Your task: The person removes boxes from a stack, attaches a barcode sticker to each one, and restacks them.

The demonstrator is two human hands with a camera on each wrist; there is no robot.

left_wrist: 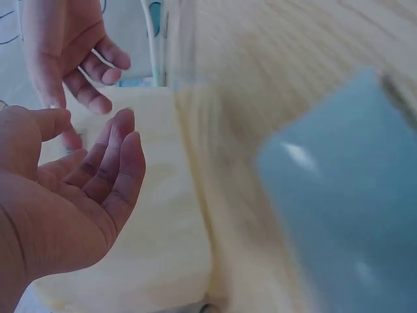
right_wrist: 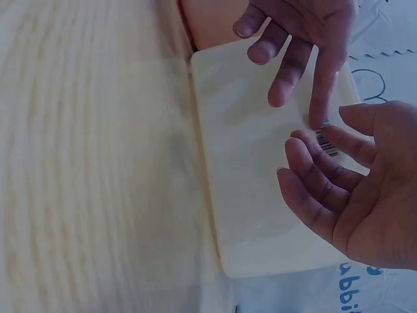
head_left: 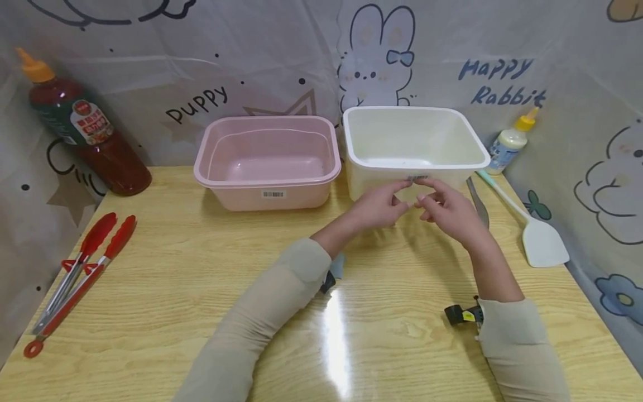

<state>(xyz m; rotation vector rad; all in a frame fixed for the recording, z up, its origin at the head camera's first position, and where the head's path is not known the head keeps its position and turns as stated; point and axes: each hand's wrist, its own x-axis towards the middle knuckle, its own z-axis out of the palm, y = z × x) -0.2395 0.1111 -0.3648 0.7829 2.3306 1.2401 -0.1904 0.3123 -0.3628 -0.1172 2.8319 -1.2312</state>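
While both hands hovered with relaxed fingers, the left hand [head_left: 378, 206] and right hand [head_left: 449, 211] grasped nothing, fingertips picking at the barcode sticker [right_wrist: 328, 142] on the white rectangular plastic tub [head_left: 472, 146]. Lifting one sticker corner slowly would probably work best; a pink plastic tub [head_left: 266, 180] stood left.

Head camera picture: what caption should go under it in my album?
Two hands, left hand and right hand, touch the barcode sticker on a white tub.
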